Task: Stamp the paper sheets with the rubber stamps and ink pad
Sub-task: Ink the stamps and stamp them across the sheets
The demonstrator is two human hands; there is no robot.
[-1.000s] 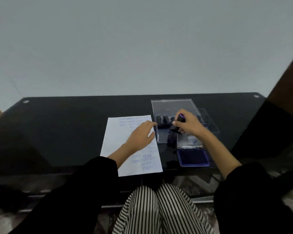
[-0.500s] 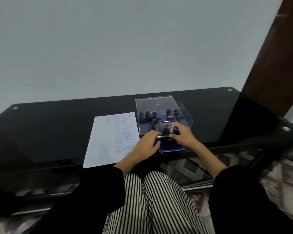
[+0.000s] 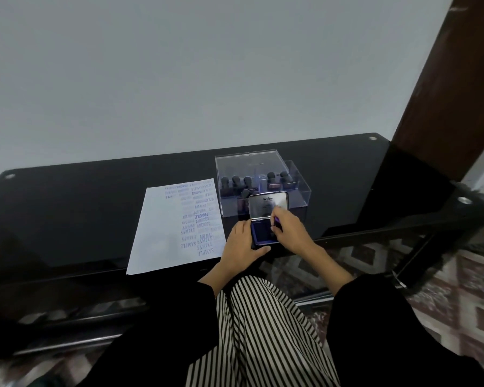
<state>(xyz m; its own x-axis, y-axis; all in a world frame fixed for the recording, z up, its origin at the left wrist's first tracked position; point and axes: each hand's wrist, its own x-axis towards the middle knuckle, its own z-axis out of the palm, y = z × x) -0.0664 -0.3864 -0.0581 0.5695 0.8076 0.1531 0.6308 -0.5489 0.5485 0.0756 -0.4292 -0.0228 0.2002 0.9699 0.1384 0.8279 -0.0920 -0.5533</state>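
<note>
A pale grey wall point(image 3: 207, 74) fills the upper part of the view, with a dark brown post point(image 3: 444, 79) rising at the right. Below it a black glossy table point(image 3: 81, 213) runs across, and patterned floor tiles point(image 3: 458, 289) show beyond its right end. The person's black sleeves point(image 3: 165, 317) and striped trousers point(image 3: 263, 331) take up the near edge. On the table lies a white paper sheet point(image 3: 157, 233), its right half crowded with blue imprints such as SAMPLE, AIR MAIL and FRAGILE. Just right of the sheet stands a clear box point(image 3: 263, 163) holding a row of dark rubber stamps point(image 3: 236, 181). In front of the box, near the table's front edge, sits the ink pad point(image 3: 259, 233), its lid point(image 3: 266, 203) tilted up towards the box. The left grip point(image 3: 241, 244) is spread fairly straight, fingers laid along the pad's left edge and thumb across its near edge, bracing that corner. The right grip point(image 3: 289, 233) is clamped on a small dark stamp point(image 3: 275, 223) with a purple tint, held down at the pad's blue surface; contact cannot be told.
</note>
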